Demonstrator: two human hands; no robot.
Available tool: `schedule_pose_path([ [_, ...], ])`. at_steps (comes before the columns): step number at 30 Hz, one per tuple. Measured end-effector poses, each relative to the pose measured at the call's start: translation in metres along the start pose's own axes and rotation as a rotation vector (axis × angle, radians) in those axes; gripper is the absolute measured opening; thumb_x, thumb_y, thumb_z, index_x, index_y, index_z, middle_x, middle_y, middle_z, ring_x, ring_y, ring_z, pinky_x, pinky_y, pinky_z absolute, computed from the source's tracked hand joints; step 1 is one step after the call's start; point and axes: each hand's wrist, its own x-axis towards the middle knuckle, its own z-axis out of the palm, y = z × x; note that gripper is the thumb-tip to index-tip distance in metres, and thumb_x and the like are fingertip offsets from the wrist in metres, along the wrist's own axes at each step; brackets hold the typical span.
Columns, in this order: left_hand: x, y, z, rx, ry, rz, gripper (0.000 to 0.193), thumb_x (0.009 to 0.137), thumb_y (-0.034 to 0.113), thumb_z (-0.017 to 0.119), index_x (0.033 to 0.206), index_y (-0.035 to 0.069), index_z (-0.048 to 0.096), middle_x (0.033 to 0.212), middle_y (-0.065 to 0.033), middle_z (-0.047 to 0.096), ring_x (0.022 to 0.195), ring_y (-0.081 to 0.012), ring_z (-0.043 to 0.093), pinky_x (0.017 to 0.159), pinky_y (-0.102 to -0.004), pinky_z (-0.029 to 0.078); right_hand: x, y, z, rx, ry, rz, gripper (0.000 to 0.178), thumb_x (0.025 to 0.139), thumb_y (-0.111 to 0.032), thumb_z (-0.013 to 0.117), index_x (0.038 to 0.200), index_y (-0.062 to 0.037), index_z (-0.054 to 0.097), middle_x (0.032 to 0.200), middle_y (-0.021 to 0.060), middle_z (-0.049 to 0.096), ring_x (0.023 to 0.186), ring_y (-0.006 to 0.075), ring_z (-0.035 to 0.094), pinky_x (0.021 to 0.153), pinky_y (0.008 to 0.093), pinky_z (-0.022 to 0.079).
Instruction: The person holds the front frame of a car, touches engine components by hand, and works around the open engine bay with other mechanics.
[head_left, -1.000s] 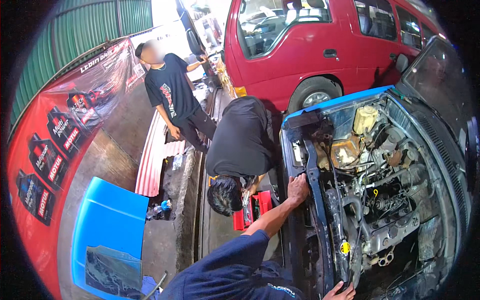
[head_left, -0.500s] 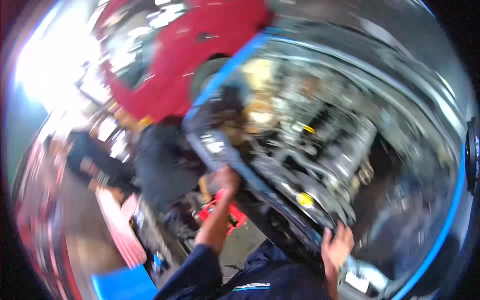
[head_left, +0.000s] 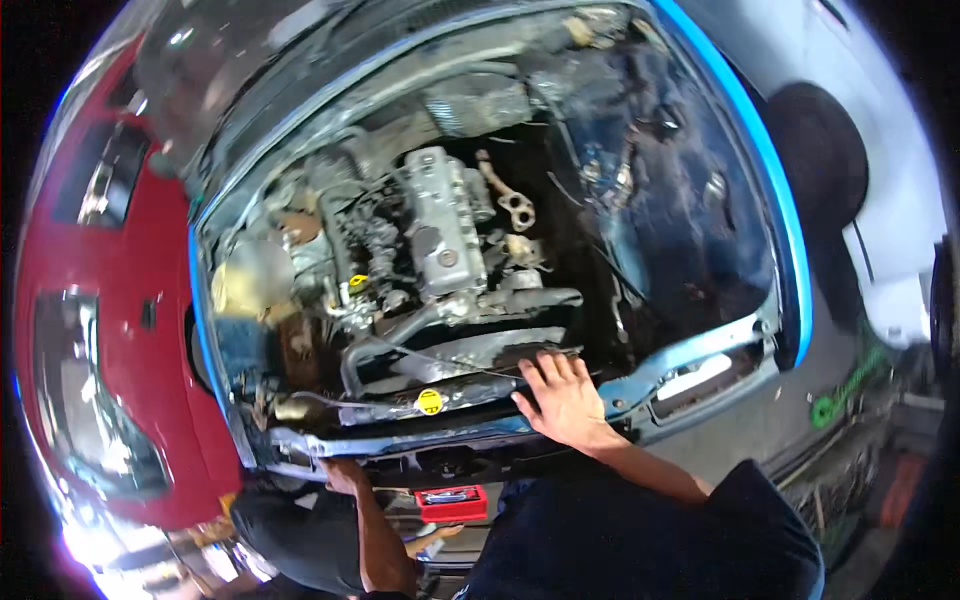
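In front of me is a car's engine bay with a grey engine (head_left: pixel 435 225) in its middle. My right hand (head_left: pixel 562 400) lies with fingers spread over the top of the radiator (head_left: pixel 480 392), to the right of a yellow cap (head_left: pixel 429 402). Lower left, my left hand (head_left: pixel 345 475) grips the edge of the blue front panel (head_left: pixel 400 443), its fingertips partly hidden. Neither hand carries a loose thing. A rusty flange-like metal part (head_left: pixel 512 205) shows just right of the engine.
Blue fenders (head_left: pixel 775 190) border the bay. A red car (head_left: pixel 150 330) stands at left, a pale vehicle (head_left: pixel 900 180) at right. Below the front panel sits a red tool tray (head_left: pixel 452 503). A person in dark clothing (head_left: pixel 300 535) is close by at lower left.
My view has swung right, so the engine bay now sits centred and sharper. Both hands stay on the car's front; the right one now lies flatter, with its fingers spread.
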Motion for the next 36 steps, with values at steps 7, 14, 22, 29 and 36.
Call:
schedule_pose_path([
  [7,0.0,-0.01,0.005,0.023,0.036,-0.009,0.051,0.1,0.035,0.034,0.142,0.007,0.041,0.135,-0.0142,0.054,0.112,-0.0361,0.058,0.092,-0.0598,0.038,-0.001,0.006,0.004,0.07,-0.048,0.003,0.049,0.09,-0.038,0.059,0.125,-0.0032,0.056,0.121,0.0181,0.055,0.114,0.0338,0.053,0.094,0.0471,0.042],
  [14,0.002,-0.02,-0.001,-0.084,0.12,0.025,0.049,0.102,0.035,0.03,0.141,0.006,0.041,0.133,-0.0149,0.055,0.115,-0.0336,0.057,0.092,-0.0574,0.037,-0.002,0.002,0.009,0.071,-0.028,-0.034,0.05,0.091,-0.039,0.058,0.127,-0.004,0.055,0.124,0.0185,0.053,0.119,0.0343,0.049,0.096,0.0473,0.041],
  [22,0.015,-0.061,0.034,-0.365,0.21,0.061,0.048,0.096,0.032,0.044,0.137,0.007,0.045,0.133,-0.0097,0.054,0.108,-0.0263,0.058,0.088,-0.0459,0.043,0.006,-0.008,-0.002,0.086,-0.002,-0.068,0.046,0.091,-0.034,0.057,0.123,-0.0012,0.056,0.113,0.0167,0.055,0.111,0.0319,0.052,0.094,0.0463,0.041],
  [29,-0.007,0.007,0.007,-0.047,0.137,-0.117,0.041,0.101,0.035,0.037,0.127,0.011,0.057,0.098,-0.0137,0.07,0.084,-0.0327,0.066,0.082,-0.0485,0.042,0.045,0.044,-0.002,0.289,-0.402,-0.006,0.029,0.09,-0.035,0.057,0.1,-0.0091,0.068,0.09,0.0149,0.069,0.09,0.0352,0.066,0.087,0.0575,0.045],
  [36,0.001,-0.005,-0.009,-0.106,-0.039,-0.102,0.052,0.099,0.036,0.039,0.141,0.006,0.046,0.132,-0.0134,0.058,0.113,-0.0327,0.058,0.094,-0.0499,0.039,0.238,0.152,0.084,0.328,-0.216,-0.045,0.024,0.088,-0.025,0.056,0.089,-0.0028,0.066,0.086,0.02,0.068,0.078,0.0372,0.066,0.07,0.0451,0.052],
])
